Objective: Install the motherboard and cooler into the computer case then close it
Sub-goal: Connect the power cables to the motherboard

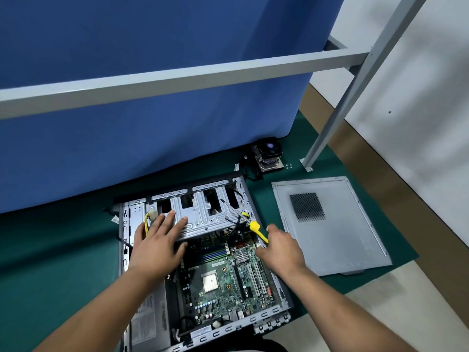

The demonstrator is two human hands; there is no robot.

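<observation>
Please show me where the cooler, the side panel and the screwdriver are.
cooler [268, 154]: head view, on its fan top.
side panel [337, 235]: head view, on its bare middle.
screwdriver [256, 229]: head view, on its yellow handle.

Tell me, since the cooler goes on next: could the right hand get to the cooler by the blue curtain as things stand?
Probably not yet. The right hand grips the yellow-handled screwdriver inside the case. The cooler sits unobstructed on the green mat beyond the case.

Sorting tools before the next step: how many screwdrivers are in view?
1: a yellow-handled screwdriver in the right hand, over the case's right edge. Others may be hidden.
</observation>
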